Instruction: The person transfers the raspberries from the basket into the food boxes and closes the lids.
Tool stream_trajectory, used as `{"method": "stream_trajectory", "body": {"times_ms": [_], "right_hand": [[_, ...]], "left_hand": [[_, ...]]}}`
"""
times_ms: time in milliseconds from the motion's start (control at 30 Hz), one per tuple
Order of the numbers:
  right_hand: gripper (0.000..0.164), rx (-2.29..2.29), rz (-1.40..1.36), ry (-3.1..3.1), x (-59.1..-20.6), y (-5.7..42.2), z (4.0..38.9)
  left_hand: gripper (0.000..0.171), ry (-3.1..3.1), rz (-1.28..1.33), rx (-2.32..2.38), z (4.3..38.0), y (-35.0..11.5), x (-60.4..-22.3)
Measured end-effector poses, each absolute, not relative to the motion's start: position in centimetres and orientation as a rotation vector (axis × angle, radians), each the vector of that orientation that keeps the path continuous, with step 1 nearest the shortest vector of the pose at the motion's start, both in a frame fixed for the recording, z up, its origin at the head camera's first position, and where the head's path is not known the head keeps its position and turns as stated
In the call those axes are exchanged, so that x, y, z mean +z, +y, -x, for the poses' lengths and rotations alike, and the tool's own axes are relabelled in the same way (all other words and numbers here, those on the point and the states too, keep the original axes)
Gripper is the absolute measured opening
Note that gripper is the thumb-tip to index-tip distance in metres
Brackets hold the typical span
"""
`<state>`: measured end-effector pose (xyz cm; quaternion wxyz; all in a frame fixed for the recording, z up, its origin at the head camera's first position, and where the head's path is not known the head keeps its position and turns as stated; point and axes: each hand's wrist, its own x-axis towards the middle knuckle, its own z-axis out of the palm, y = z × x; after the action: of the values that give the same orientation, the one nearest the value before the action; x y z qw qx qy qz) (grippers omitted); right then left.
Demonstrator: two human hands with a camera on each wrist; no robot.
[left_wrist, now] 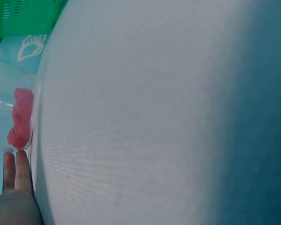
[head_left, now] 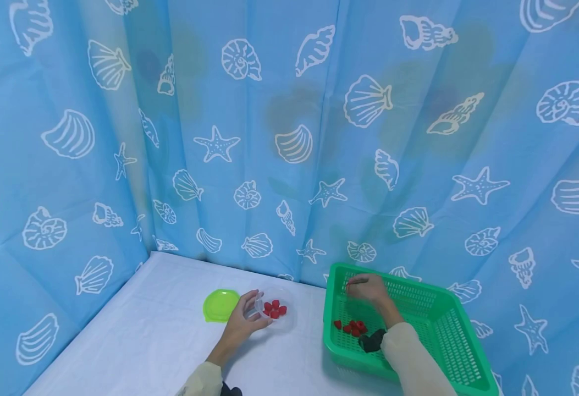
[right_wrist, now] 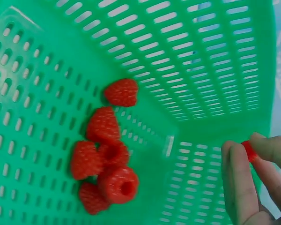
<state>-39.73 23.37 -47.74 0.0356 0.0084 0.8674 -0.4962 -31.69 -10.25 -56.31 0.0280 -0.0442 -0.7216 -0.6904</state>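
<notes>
My left hand (head_left: pixel 242 322) grips the near left side of a clear plastic container (head_left: pixel 283 300), thumb low and fingers along its wall. Several red raspberries (head_left: pixel 275 309) lie inside it; the left wrist view shows some raspberries (left_wrist: pixel 21 113) through the clear wall, with fingertips right at its end. Over the far left part of a green basket (head_left: pixel 437 330), my right hand (head_left: pixel 368 289) pinches one raspberry (right_wrist: pixel 249 151) between thumb and fingers, mostly covered by them. Below it, several more raspberries (right_wrist: pixel 116 183) sit on the basket's slotted floor, most of them clustered.
A lime-green lid (head_left: pixel 220 306) lies on the white tablecloth (head_left: pixel 170 308), left of the container. The basket's raised walls stand around the right hand. Behind the table hangs a blue curtain (head_left: pixel 269 137) with white shell prints, also along the left side.
</notes>
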Motion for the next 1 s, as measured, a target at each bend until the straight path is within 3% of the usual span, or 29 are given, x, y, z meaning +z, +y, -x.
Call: {"method": "stream_trajectory", "body": {"times_ms": [533,1000], "right_hand": [[0.031,-1.472,0.323,2.914,-44.3,21.8,39.4],[0.020,-1.666,0.458,2.927,-42.3,14.7,37.5]], "left_hand": [[0.081,-2.273,0.080,-2.051,33.2,-10.1,-58.7],[0.082,-2.254,0.083,-2.117,33.4,-10.3,-58.8]]}}
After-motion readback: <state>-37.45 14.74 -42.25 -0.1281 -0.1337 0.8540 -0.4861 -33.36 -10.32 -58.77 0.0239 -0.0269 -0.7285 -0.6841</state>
